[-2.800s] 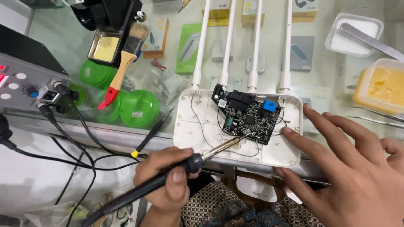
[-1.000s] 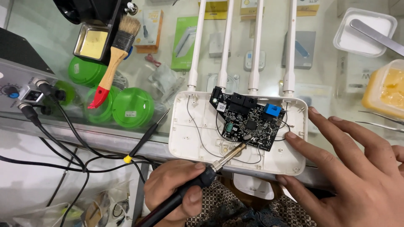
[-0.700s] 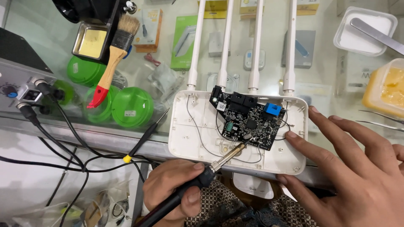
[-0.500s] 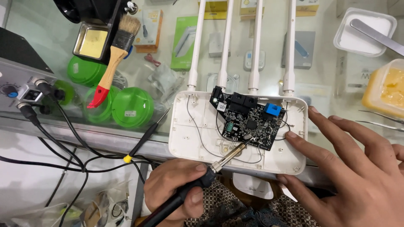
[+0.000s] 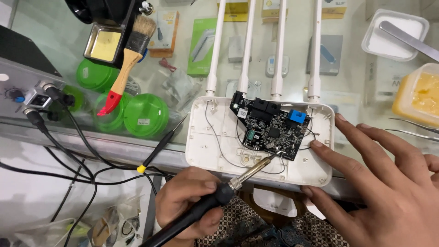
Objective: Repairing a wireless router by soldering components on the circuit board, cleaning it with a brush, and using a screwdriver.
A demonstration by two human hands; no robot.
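Grey box: a metal unit (image 5: 25, 89) sits at the far left, black cables (image 5: 59, 146) plugged into its front and trailing down over the counter edge.
Brush: a wooden-handled brush (image 5: 125, 61) with a red tip lies tilted across green round tubs (image 5: 145, 115) on the glass counter (image 5: 183, 59).
Probe: a thin black probe (image 5: 162, 144) with a yellow collar lies just left of the router shell.
Left hand: the left hand (image 5: 190, 203) has its fingers curled tight around a black soldering iron (image 5: 219, 196) (held like a pen), whose metal tip touches the lower edge of the circuit board.
Router shell: the open white router shell (image 5: 210, 137) lies flat at the counter's front edge, four white antennas (image 5: 247, 50) pointing away.
Circuit board: the black circuit board (image 5: 272, 130) rests inside the shell, toward its upper right, thin wires looping beside it.
Right hand: the right hand (image 5: 384, 183) has its fingers spread, fingertips (image 5: 316, 144) pressing the shell's right side.
Tubs: a white tray (image 5: 395, 34) and a yellow tub (image 5: 418, 93) stand at the far right.
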